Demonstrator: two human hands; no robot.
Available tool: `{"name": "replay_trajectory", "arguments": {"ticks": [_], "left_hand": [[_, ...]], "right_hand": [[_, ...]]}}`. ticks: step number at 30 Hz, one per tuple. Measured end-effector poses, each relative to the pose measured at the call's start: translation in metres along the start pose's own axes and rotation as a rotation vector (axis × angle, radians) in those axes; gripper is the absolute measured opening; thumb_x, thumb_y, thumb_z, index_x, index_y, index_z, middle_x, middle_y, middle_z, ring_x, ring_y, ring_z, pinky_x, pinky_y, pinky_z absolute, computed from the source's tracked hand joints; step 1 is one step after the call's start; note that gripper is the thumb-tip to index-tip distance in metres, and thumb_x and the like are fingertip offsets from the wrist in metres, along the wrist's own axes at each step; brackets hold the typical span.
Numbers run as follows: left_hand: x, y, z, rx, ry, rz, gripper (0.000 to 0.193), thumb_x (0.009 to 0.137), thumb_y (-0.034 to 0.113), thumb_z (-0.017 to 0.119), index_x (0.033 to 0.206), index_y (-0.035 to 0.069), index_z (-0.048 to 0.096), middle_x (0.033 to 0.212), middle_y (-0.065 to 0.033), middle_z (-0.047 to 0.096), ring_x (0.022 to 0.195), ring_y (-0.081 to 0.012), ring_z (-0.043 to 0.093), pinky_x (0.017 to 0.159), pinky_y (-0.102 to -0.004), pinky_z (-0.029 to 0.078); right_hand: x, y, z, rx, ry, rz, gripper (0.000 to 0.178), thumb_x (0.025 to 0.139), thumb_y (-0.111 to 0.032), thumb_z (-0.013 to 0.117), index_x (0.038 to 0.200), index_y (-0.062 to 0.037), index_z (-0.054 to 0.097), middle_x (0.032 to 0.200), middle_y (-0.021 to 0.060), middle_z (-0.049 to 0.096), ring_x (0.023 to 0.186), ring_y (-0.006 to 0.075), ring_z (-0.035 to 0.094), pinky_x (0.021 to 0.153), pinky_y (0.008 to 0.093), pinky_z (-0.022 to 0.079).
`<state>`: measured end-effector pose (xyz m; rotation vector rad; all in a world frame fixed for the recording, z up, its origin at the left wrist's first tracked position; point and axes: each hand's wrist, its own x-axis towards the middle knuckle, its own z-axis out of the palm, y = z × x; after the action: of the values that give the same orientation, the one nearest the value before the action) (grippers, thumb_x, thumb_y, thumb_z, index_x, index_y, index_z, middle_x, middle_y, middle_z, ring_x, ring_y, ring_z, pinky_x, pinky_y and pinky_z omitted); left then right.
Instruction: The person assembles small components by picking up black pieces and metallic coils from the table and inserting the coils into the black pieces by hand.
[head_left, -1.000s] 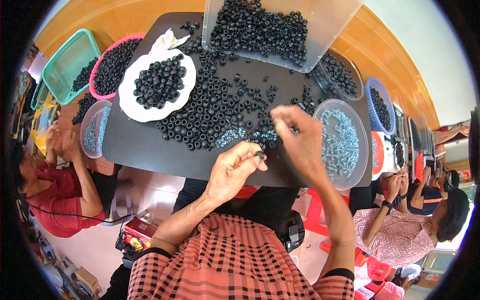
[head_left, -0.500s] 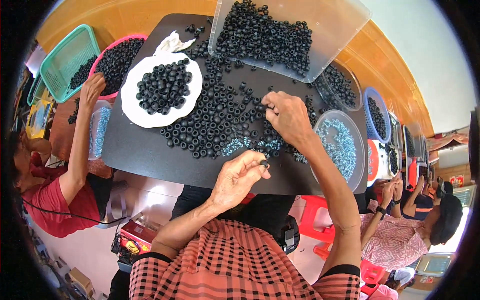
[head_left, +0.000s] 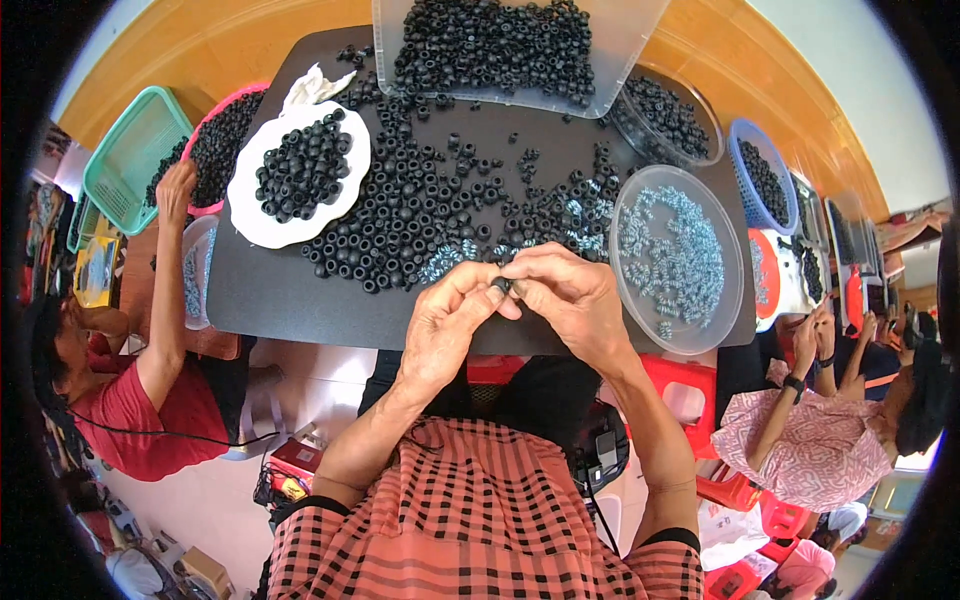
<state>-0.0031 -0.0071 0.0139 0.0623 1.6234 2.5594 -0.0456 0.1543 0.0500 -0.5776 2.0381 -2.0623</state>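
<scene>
My left hand (head_left: 448,318) pinches a small black rounded piece (head_left: 501,285) between thumb and fingers, just above the table's near edge. My right hand (head_left: 568,303) is closed against it, its fingertips meeting the left ones at the piece. Whatever the right fingers hold is hidden. Beyond my hands spreads a loose pile of black hollow bead-like pieces (head_left: 400,215), with small pale-blue coil-like pieces (head_left: 450,260) at its near side. A scalloped white plate (head_left: 245,215) to the left bears a heap of the black pieces. More pale-blue bits lie in a round clear tray (head_left: 741,270) on the right.
A large clear bin (head_left: 625,60) of black pieces stands at the far side, beside a clear bowl (head_left: 714,150). A white cloth (head_left: 315,88) lies behind the plate. One person (head_left: 140,420) works at left, another (head_left: 800,450) at right. Red stools (head_left: 685,390) stand below.
My right hand has come back from the pile to meet my left hand at the black piece. The view has shifted a little, so the table sits further left and higher.
</scene>
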Motion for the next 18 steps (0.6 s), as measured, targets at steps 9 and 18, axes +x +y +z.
{"name": "replay_trajectory", "arguments": {"ticks": [9, 18], "left_hand": [[-0.003, 0.004, 0.009, 0.032, 0.001, 0.026, 0.016, 0.097, 0.012, 0.051, 0.103, 0.0, 0.061, 0.086, -0.0035, 0.066, 0.088, -0.0087, 0.059, 0.088, -0.0264, 0.045], [-0.004, -0.001, 0.007, -0.034, -0.027, -0.002, 0.016, 0.097, 0.01, 0.051, 0.107, 0.0, 0.06, 0.087, -0.0049, 0.066, 0.087, -0.0093, 0.06, 0.087, -0.0264, 0.045]], "right_hand": [[-0.015, -0.001, 0.003, 0.184, 0.079, -0.015, 0.012, 0.085, 0.009, 0.059, 0.096, 0.0059, 0.065, 0.098, 0.01, 0.064, 0.081, 0.0117, 0.062, 0.075, 0.0251, 0.051], [-0.018, 0.008, -0.002, -0.102, 0.081, -0.218, 0.014, 0.083, 0.01, 0.063, 0.095, 0.004, 0.066, 0.097, 0.011, 0.065, 0.085, 0.0137, 0.062, 0.075, 0.0258, 0.051]]}}
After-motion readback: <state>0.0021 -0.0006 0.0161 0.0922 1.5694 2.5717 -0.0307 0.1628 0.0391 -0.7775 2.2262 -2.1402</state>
